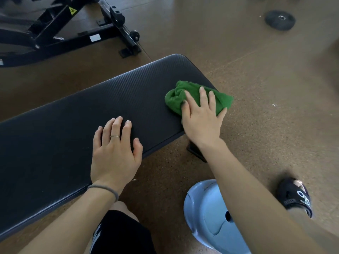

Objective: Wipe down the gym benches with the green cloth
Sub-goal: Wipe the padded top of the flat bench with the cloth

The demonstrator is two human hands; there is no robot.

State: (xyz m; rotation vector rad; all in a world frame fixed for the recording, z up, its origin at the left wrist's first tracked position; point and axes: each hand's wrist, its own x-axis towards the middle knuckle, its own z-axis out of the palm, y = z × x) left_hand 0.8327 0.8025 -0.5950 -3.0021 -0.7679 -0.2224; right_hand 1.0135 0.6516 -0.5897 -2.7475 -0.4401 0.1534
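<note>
A black padded gym bench [77, 114] runs from the lower left up to the centre of the head view. A crumpled green cloth [179, 96] lies on the bench's right end, partly hanging over its edge. My right hand [200, 116] presses flat on the cloth with straight, spread fingers. My left hand [114, 153] rests palm down on the bench pad near its front edge, fingers relaxed, holding nothing.
A light blue plastic stool [207, 217] stands on the brown floor below my right arm. My foot in a black sandal [295, 195] is at the lower right. A black bench frame [60, 30] stands at the upper left, and a black weight plate [280, 20] lies at the upper right.
</note>
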